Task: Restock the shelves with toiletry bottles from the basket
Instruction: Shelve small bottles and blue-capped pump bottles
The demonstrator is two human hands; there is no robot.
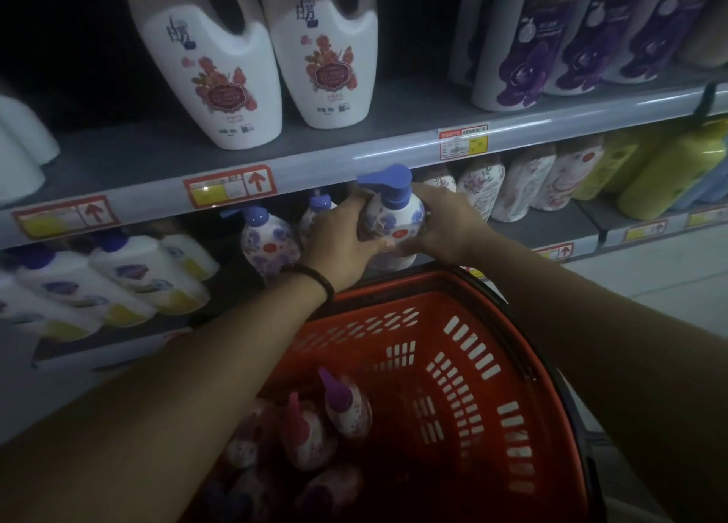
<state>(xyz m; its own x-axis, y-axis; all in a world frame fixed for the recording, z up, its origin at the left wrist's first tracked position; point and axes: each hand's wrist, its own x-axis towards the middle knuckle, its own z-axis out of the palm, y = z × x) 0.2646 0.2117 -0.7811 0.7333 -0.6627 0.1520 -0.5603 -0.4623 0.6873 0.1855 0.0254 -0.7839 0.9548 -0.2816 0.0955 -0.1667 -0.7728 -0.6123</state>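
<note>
You have both hands on one pump bottle (394,217). Your left hand (338,239) wraps its side and base, and your right hand (445,223) grips the other side. The bottle is upright at the front edge of the lower shelf (551,227), above the far rim of the basket (472,325). It is just right of two matching bottles (268,243) standing on that shelf.

The pump head sits close under the rail (354,156) of the shelf above. If you lift as you push in, the head will likely catch the rail and tip the bottle in your grasp. Your left knuckles are nearly against the closest matching bottle, so a crooked slide could knock it into its neighbour. I cannot tell whether the base is over the shelf yet. If you let go too early, it may drop into the basket onto the spare bottles (346,408) lying there. The light is dim, so feel that the base sits flat before you release.
</note>
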